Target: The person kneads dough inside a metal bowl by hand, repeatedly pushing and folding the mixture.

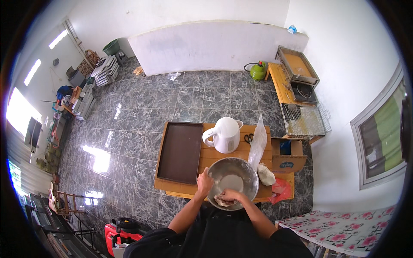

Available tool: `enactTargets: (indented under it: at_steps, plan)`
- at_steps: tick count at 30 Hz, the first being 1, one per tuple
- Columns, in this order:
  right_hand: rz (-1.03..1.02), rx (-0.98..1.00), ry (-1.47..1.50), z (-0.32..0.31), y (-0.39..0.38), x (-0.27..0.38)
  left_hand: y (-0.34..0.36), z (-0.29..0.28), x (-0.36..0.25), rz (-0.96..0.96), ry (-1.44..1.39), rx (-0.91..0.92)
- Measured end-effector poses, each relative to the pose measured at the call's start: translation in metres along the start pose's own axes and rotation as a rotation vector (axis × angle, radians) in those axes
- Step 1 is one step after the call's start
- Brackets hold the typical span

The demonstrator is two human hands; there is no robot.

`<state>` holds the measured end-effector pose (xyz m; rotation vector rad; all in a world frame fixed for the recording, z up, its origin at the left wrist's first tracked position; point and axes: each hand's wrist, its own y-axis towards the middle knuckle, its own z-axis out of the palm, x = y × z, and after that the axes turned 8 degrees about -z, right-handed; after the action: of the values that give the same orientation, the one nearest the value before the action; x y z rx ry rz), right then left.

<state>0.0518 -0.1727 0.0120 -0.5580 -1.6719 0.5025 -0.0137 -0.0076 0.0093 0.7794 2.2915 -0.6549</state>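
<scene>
My left hand [204, 182] grips the left rim of a steel mixing bowl [238, 174] near the table's front edge. Inside the bowl, my right hand [230, 195] is closed on a pale lump of dough [221, 202], low against the near wall. A white electric kettle [226, 136] stands behind the bowl, with black scissors [248, 137] beside it. A long clear plastic bag [258, 142] and a pale bag [266, 175] lie to the bowl's right. A dark brown tray [178, 152] sits on the left of the wooden table [159, 185].
A cardboard box [288, 163] and red plastic bag [280, 189] are at the table's right. A side bench [279, 90] holds a burner and metal trays, near a green gas cylinder [257, 72]. A red machine [115, 238] stands low left; a flowered surface [335, 228] is low right.
</scene>
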Motion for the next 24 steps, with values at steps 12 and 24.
enactTargets:
  at_steps: [12, 24]
  plan:
    - [0.298, 0.373, 0.258, -0.001, 0.022, 0.000, 0.002, 0.007, 0.003, -0.023, 0.060, -0.006]
    - [0.121, -0.558, -0.006, 0.014, 0.044, -0.016, 0.000, -0.002, -0.019, -0.006, 0.064, 0.021]
